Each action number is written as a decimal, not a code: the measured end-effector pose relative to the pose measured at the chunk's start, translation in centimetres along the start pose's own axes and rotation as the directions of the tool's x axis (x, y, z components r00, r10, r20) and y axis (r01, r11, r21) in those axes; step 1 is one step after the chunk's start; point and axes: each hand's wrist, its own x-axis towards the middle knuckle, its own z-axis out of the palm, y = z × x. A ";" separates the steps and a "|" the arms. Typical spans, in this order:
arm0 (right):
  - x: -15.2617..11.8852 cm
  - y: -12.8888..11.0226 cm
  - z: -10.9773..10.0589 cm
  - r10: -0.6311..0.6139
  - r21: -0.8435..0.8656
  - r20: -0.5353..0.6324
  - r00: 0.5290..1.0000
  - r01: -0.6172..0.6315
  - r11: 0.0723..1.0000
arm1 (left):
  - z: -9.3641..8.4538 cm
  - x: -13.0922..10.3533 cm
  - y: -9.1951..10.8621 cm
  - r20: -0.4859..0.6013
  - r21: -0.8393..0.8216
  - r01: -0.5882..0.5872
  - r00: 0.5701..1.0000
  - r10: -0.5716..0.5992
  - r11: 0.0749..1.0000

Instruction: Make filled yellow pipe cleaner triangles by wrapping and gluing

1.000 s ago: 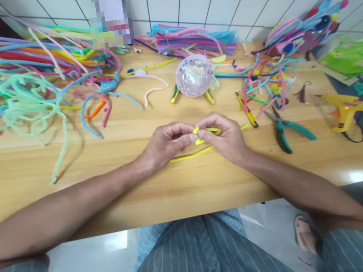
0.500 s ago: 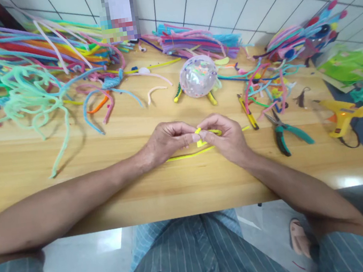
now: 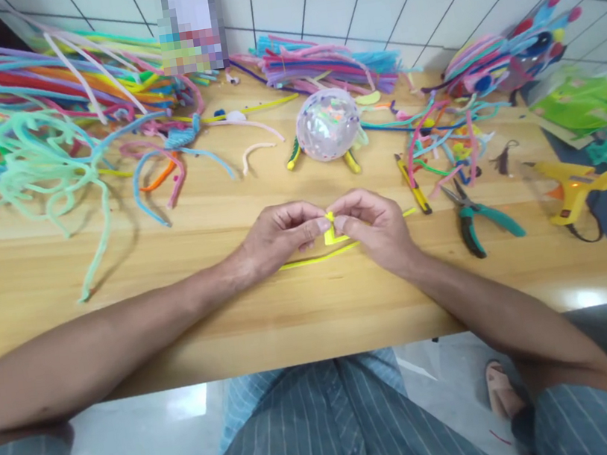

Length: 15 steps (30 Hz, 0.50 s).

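Observation:
Between my two hands is a bent yellow pipe cleaner, pinched by the fingertips of both. My left hand grips it from the left with thumb and forefinger. From the right, my right hand pinches it close by, its thumb nearly touching the left one. Part of the yellow piece is hidden behind the right fingers. On the table just below the hands lies a straight yellow pipe cleaner. Beyond the hands sits a clear round ball with colourful specks inside and yellow-and-green legs under it.
A yellow utility knife, teal-handled pliers and a yellow glue gun lie to the right. Bundles of coloured pipe cleaners line the wall. Pale green pipe cleaners spread at the left of the wooden table.
My fingers have shifted slightly around the yellow pipe cleaner, and its loop beside the right hand no longer shows. The view has moved a little.

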 end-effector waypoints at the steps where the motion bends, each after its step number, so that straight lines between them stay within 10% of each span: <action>1: 0.0 0.0 0.0 -0.014 -0.017 -0.009 1.000 0.013 1.000 | 0.0 0.0 -0.1 -0.002 -0.004 0.003 1.000 -0.003 1.000; 15: -0.5 0.3 0.4 -0.168 -0.215 -0.031 0.985 0.157 0.964 | 0.2 -0.1 0.1 -0.017 -0.057 -0.007 1.000 0.006 0.998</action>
